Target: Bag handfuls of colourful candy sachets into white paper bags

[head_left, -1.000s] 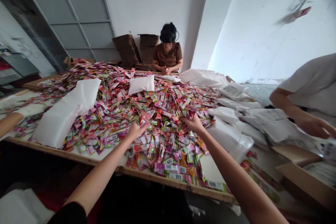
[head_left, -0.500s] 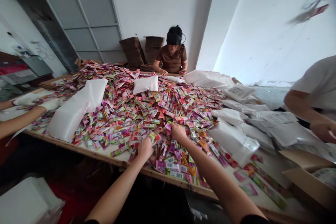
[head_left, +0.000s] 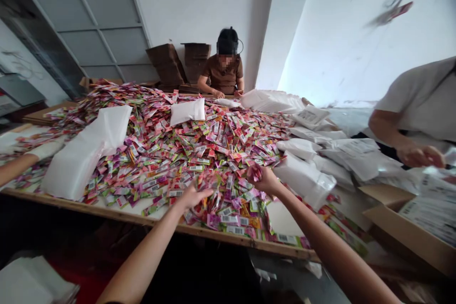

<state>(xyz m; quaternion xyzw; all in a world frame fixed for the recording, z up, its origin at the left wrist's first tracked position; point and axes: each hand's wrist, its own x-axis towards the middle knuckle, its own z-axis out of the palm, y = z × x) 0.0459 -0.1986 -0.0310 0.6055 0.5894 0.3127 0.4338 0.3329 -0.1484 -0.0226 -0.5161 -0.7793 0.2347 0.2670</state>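
Observation:
A broad heap of small printed sachets (head_left: 199, 152), pink, green, purple and orange, covers the table in front of me. At its near side my left hand (head_left: 190, 198) has its thumb apart from its fingers, with several blurred sachets (head_left: 210, 180) between them. My right hand (head_left: 269, 181), further right and raised slightly over the heap, is closed around a few crumpled pink-purple sachets (head_left: 254, 174). Its fingertips are partly hidden behind them. Below the hands, loose sachets with barcodes lie near the wooden table edge (head_left: 213, 236).
Filled white bags (head_left: 302, 178) lie right of the heap, beside an open carton (head_left: 406, 232). A large white bag (head_left: 71, 166) rests at left, a smaller one (head_left: 187, 111) on the heap. One person sits opposite, another stands at right; a gloved hand (head_left: 48, 149) shows at left.
My right hand has moved right and lifted with sachets in it, baring a white patch of table. My left hand has shifted slightly left, its thumb spreading. The view has turned a little right.

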